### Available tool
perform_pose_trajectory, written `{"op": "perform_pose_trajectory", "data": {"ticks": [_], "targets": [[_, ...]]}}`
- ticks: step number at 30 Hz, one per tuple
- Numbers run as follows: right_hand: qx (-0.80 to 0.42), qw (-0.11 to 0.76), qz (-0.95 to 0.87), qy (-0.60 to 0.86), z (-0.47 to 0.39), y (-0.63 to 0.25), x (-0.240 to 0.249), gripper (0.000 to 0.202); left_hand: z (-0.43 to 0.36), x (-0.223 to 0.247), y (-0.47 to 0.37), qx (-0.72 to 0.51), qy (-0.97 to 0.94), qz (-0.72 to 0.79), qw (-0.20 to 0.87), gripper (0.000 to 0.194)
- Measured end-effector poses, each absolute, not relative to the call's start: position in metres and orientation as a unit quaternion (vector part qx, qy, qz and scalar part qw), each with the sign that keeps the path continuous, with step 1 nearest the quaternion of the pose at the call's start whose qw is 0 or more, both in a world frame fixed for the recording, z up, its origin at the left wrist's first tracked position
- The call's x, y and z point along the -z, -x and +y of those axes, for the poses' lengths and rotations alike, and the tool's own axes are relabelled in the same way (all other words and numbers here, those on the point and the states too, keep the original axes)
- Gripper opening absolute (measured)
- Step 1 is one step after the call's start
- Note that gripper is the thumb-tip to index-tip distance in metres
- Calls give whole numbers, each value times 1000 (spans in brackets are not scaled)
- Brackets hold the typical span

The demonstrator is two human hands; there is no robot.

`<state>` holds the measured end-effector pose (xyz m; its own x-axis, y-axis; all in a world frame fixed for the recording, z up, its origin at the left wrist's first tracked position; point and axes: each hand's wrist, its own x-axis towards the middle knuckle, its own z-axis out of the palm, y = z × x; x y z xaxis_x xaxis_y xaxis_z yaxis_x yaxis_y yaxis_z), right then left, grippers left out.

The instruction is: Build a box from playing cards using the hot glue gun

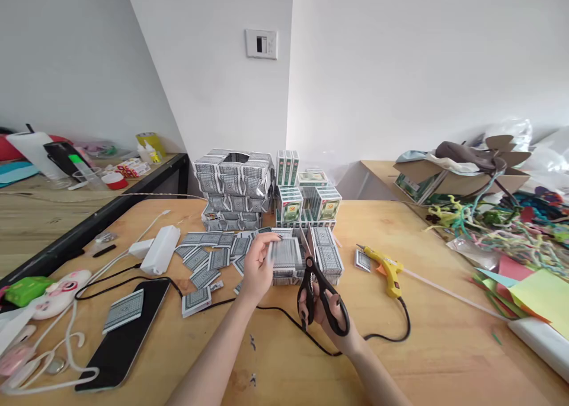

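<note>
My left hand [259, 265] pinches a playing card [284, 253], its patterned back blurred by motion. Black-handled scissors [310, 281] are in my right hand [326, 317], with fingers through the handle loops. Their blades are spread and point up, close to the card's right edge; whether they touch it I cannot tell. Behind the card and scissors stands a block covered in cards [328, 253], partly hidden. Loose cards [207, 258] lie scattered left of my left hand.
A stacked card structure [235, 181] and green card boxes [291, 204] stand at the back. On the right lies a yellow glue gun [386, 269] with its cable. A black phone [127, 341], white power strip [160, 249] and cords are left; colored paper [537, 293] lies far right.
</note>
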<state>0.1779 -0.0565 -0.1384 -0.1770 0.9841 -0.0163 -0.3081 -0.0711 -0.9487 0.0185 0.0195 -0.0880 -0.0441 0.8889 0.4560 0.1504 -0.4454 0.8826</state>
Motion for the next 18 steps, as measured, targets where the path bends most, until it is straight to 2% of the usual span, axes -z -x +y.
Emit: {"op": "perform_pose_trajectory", "data": {"ticks": [4, 9, 13, 16, 18], "targets": [[-677, 503, -443, 303, -53, -180, 136, 59, 18, 102, -20, -592, -615, 457, 250, 20], [-699, 492, -447, 262, -47, -179, 153, 57, 11, 120, -21, -595, -563, 504, 273, 21], [-697, 483, -461, 262, -46, -178, 170, 57, 8, 121, -20, -621, -556, 454, 315, 28], [-695, 459, -484, 268, -49, -178, 167, 52, 6, 120, -21, -610, -557, 452, 336, 24], [-694, 449, -493, 270, -50, -179, 160, 51, 5, 119, -23, -607, -550, 464, 337, 31]]}}
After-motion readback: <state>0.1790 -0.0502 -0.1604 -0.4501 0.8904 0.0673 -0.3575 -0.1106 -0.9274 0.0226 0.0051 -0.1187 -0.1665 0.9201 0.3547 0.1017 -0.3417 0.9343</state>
